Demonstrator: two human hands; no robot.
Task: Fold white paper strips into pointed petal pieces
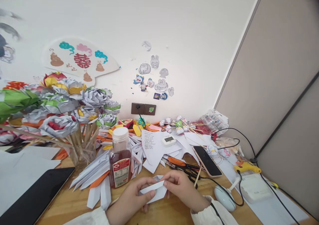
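Both my hands meet low in the middle of the view, over the wooden desk (pixel 174 215). My left hand (pixel 131 200) and my right hand (pixel 183 188) pinch a small folded piece of white paper (pixel 156 188) between thumbs and fingers, one hand at each end. Just beyond the paper stands a plastic bottle (pixel 121 158) with a white cap and red label. Folded white and orange paper strips (pixel 99 176) lie fanned out to its left.
A jar of paper flowers on sticks (pixel 74 118) stands at left beside a black tablet (pixel 35 195). Scissors (pixel 183 167), a phone (pixel 206 160), a yellow glue gun (pixel 246 168), a white box (pixel 255 186), cables and a wooden stick lie at right.
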